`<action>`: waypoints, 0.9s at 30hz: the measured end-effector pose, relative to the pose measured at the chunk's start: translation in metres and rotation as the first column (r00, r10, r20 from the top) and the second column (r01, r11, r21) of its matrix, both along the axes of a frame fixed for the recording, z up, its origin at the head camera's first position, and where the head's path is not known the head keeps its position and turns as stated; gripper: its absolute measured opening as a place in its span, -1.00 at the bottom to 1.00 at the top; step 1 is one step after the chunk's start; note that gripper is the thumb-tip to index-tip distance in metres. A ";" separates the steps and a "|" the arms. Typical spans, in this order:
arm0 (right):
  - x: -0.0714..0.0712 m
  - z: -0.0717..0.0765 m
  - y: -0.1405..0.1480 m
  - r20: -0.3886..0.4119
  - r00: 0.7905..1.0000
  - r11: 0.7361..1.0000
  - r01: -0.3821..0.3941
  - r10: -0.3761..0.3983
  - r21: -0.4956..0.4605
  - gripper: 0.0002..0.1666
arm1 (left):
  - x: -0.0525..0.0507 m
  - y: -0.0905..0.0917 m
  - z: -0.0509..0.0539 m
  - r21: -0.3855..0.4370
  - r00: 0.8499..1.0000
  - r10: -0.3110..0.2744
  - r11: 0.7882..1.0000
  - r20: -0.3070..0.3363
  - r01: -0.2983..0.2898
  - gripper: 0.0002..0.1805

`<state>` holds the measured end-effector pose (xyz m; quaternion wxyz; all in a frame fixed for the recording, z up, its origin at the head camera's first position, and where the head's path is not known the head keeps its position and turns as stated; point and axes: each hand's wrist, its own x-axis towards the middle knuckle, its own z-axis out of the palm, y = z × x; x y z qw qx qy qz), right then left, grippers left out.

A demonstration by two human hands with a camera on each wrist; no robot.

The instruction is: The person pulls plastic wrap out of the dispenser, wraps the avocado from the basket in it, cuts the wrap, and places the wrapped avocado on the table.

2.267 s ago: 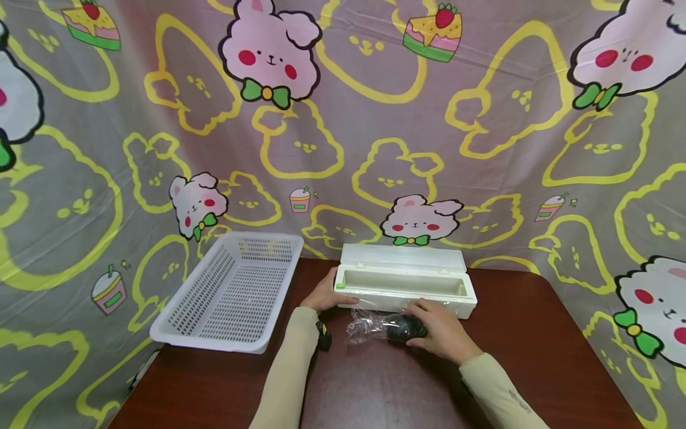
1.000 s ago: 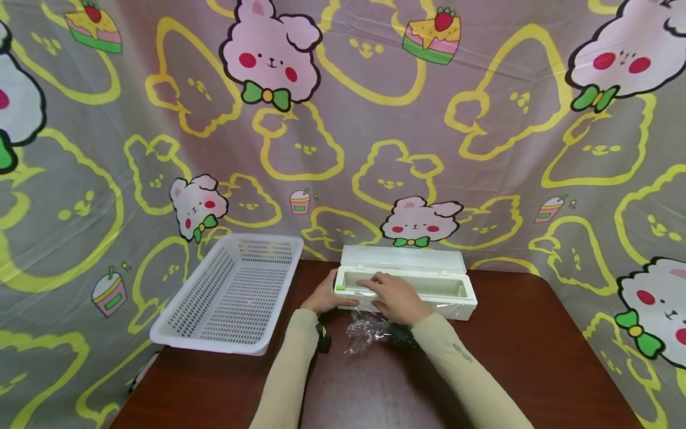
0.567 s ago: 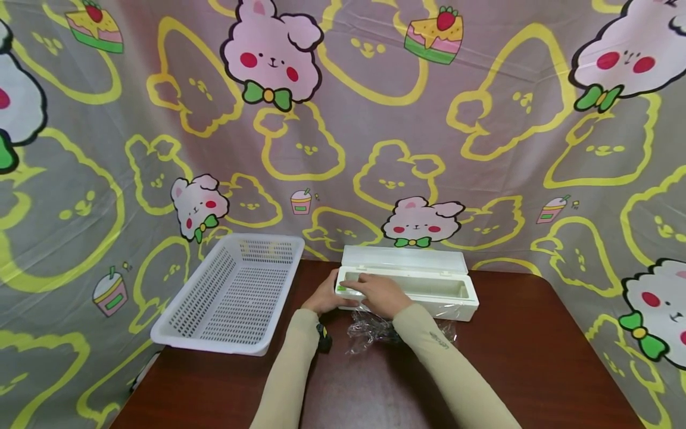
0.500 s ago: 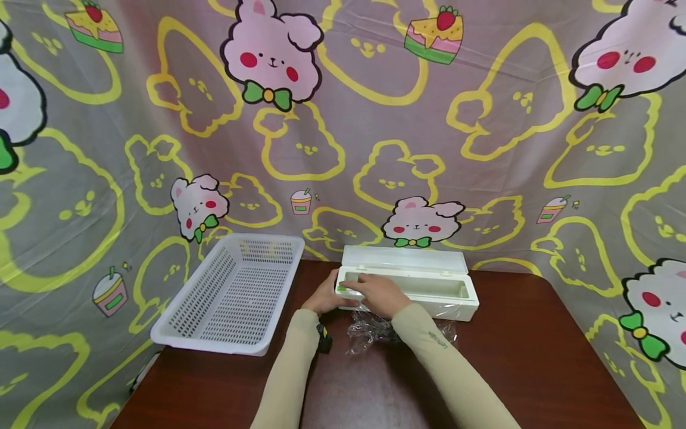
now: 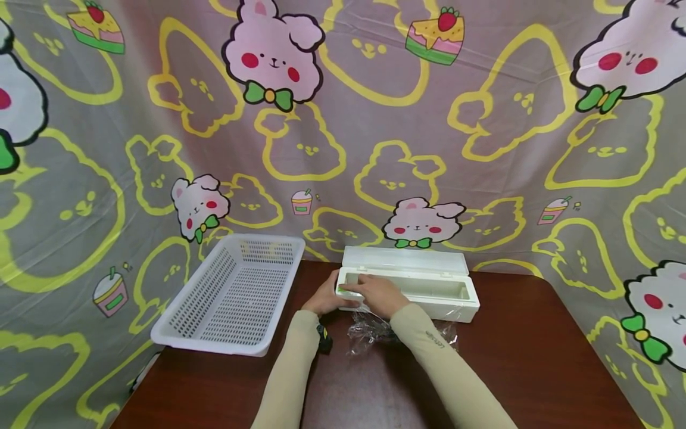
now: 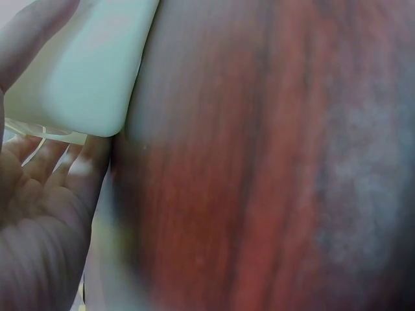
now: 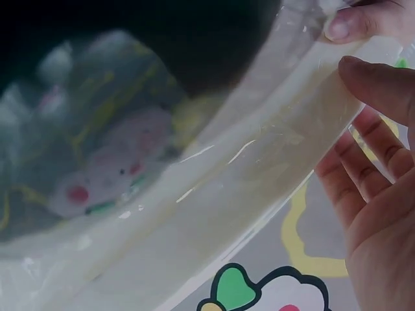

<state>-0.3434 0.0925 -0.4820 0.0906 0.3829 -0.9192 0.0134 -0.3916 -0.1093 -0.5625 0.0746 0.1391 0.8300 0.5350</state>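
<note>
A long white cling film dispenser (image 5: pixel 429 311) stands at the table's back with its lid (image 5: pixel 407 260) raised. My left hand (image 5: pixel 324 298) grips its left end, thumb along the front and fingers behind. Over the front rim, my right hand (image 5: pixel 382 296) pinches at the left end, its fingertips at a small green slide cutter (image 5: pixel 340 289). Clear cling film (image 5: pixel 364 335) hangs over the dispenser's front and bunches on the table. Under the right forearm lies a dark oblong thing, mostly hidden; in the right wrist view its dark surface (image 7: pixel 220 39) shows beside the film.
A white perforated plastic basket (image 5: pixel 268 322) stands to the left on the brown wooden table (image 5: pixel 536 357). A printed cloth (image 5: pixel 343 119) hangs behind and at both sides of the table. A black wrist device (image 5: pixel 324 338) sits at the left cuff.
My right hand has let go of the dark film-wrapped thing and moved up and left to the dispenser's left end. For the last half second both hands have stayed nearly still.
</note>
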 end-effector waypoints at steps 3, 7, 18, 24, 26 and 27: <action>-0.001 0.000 0.003 0.028 1.000 1.000 0.001 -0.001 -0.018 -0.15 | -0.001 0.000 -0.001 0.002 1.000 -0.002 1.000 -0.006 0.002 0.19; -0.004 0.000 0.006 0.070 0.997 0.999 -0.006 0.009 -0.047 -0.13 | 0.000 0.000 0.000 0.010 0.999 -0.016 1.000 -0.028 0.016 0.16; -0.008 -0.003 0.016 0.120 0.991 0.992 -0.050 0.064 -0.116 -0.23 | 0.002 0.001 -0.002 0.010 0.998 -0.024 1.000 -0.054 0.025 0.12; -0.008 -0.002 0.019 0.161 0.986 0.993 -0.018 0.037 -0.121 -0.24 | 0.003 0.002 0.000 0.035 0.999 -0.015 0.999 -0.046 0.016 0.09; -0.008 0.000 0.020 0.178 0.984 0.992 -0.009 0.031 -0.122 -0.26 | 0.003 0.001 0.000 0.034 0.999 -0.016 0.999 -0.044 0.017 0.10; -0.008 0.000 0.019 0.181 0.983 0.992 -0.008 0.030 -0.122 -0.27 | 0.002 0.001 0.000 0.029 0.999 -0.017 0.999 -0.043 0.018 0.10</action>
